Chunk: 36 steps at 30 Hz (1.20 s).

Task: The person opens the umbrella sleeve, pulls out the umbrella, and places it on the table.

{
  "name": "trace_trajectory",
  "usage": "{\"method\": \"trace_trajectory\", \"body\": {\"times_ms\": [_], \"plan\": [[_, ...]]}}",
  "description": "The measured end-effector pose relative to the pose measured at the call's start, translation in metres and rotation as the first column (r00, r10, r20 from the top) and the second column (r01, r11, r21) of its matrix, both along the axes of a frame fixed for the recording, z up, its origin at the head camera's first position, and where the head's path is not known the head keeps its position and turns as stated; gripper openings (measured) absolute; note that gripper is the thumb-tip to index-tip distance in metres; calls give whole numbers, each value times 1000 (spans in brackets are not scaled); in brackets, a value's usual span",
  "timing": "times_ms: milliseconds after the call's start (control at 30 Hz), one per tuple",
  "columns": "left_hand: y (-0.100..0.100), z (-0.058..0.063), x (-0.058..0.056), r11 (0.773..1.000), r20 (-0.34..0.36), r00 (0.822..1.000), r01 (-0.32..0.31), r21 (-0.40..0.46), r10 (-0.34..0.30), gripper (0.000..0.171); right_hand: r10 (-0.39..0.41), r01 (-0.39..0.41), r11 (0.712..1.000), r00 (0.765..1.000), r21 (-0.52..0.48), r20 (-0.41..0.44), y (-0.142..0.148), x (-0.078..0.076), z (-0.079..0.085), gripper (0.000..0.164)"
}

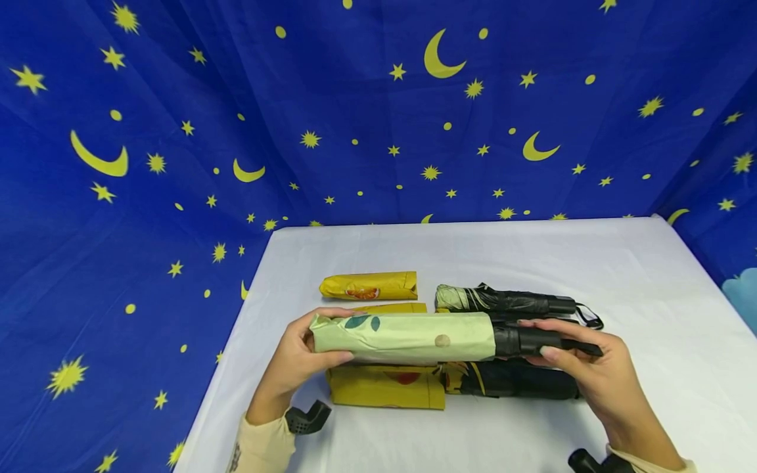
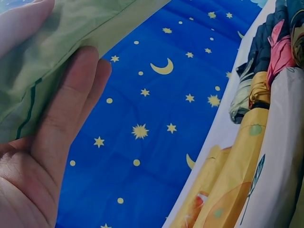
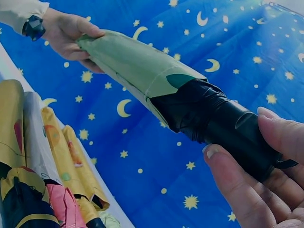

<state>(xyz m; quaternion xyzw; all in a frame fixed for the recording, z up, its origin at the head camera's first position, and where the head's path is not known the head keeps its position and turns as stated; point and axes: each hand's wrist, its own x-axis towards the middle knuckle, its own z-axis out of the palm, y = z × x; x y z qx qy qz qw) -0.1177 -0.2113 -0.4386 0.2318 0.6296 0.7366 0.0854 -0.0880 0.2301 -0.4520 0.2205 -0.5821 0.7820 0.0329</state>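
Note:
A folded umbrella (image 1: 507, 340) in a light green sleeve (image 1: 408, 335) is held level above the table, its black handle pointing right. My left hand (image 1: 296, 351) grips the sleeve's left end between thumb and fingers. At the other end, my right hand (image 1: 603, 368) holds the black handle (image 3: 237, 135) between thumb and fingers. In the right wrist view, dark gathered fabric shows between sleeve and handle. The raised umbrella partly hides others below it in the head view.
On the white table (image 1: 508, 433) lie a yellow sleeve (image 1: 378, 286), a bare green-and-black umbrella (image 1: 508, 301), and a front yellow sleeve (image 1: 384, 389) beside a dark umbrella (image 1: 520, 381). A white sleeve (image 2: 273, 156) and pink umbrella fabric (image 2: 281, 52) lie among them. A blue starry curtain (image 1: 367, 98) stands behind.

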Motion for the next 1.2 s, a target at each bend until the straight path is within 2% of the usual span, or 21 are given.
{"method": "trace_trajectory", "body": {"times_ms": [133, 367, 700, 933, 1200], "plan": [[-2, -1, -1, 1000, -19, 1000, 4, 7, -3, 59, -3, 3, 1000, 1000, -8, 1, 1, 1, 1, 41], [-7, -3, -3, 999, -93, 995, 23, 34, -20, 57, 1, -1, 1000, 1000, -15, -7, 1, 0, 2, 39], [-12, -7, -3, 995, -113, 992, 60, 83, -50, 53, 13, -14, 999, 1000, -33, -21, 4, -1, 0, 40], [-17, -6, -3, 996, -70, 998, 5, 84, 1, 47, -3, 2, 999, 1000, -48, -14, 11, -1, -1, 40], [-19, -6, -5, 997, -93, 996, -3, 81, 11, 45, -7, 5, 998, 1000, -61, -25, 16, -1, -2, 39]]}}
